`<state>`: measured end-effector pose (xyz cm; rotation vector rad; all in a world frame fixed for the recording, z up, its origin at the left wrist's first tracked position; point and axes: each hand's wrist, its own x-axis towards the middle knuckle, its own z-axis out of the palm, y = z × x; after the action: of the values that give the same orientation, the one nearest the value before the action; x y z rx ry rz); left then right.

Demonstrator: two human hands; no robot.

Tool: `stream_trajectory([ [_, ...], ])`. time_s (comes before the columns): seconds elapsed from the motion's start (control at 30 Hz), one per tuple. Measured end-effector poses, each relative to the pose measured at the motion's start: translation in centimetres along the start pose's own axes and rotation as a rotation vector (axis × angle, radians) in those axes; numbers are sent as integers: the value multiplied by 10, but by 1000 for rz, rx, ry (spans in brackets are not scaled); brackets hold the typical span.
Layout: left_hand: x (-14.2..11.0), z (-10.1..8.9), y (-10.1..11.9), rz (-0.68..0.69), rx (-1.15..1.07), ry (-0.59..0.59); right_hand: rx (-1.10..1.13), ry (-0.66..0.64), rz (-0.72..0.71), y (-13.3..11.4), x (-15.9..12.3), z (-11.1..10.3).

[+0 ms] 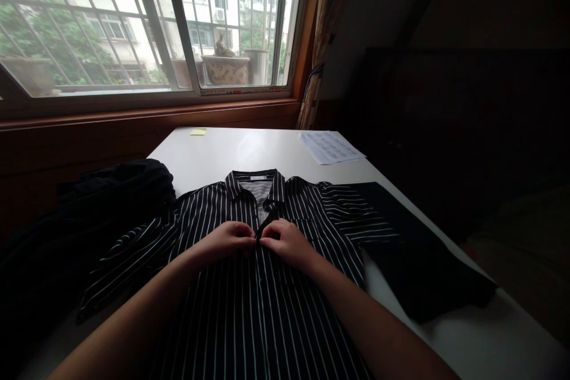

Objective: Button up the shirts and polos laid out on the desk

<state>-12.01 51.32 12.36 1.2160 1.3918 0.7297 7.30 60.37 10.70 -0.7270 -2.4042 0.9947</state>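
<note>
A black shirt with white stripes (pixel 222 303) lies spread face up, its collar (pixel 236 185) at the far end and its sleeves out to both sides. My left hand (pixel 232 237) is closed, thumb and fingers pinching the front opening from the left side. From the right, my right hand (pixel 285 240) pinches the opposite edge of the placket, and the fingertips of both hands nearly meet. Any button between them is too small to make out. Above the hands the neck stands apart, showing a pale lining and a label (pixel 258 178).
Under the shirt is a white table (pixel 249 148). Dark folded clothing (pixel 120 190) is heaped at the left, and a dark cloth (pixel 427 261) lies at the right. A printed sheet (pixel 332 147) and a yellow note (pixel 198 131) rest near the far edge, before a barred window.
</note>
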Motion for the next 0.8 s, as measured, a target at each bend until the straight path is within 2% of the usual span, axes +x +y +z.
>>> stream_trajectory([
  [0.27, 3, 4, -1, 36, 53, 73, -36, 30, -2, 1, -1, 4],
  [0.53, 0, 4, -3, 79, 27, 40, -78, 18, -30, 2, 0, 2],
  [0.8, 2, 5, -5, 65, 104, 155, 1, 2, -44, 7, 0, -2],
])
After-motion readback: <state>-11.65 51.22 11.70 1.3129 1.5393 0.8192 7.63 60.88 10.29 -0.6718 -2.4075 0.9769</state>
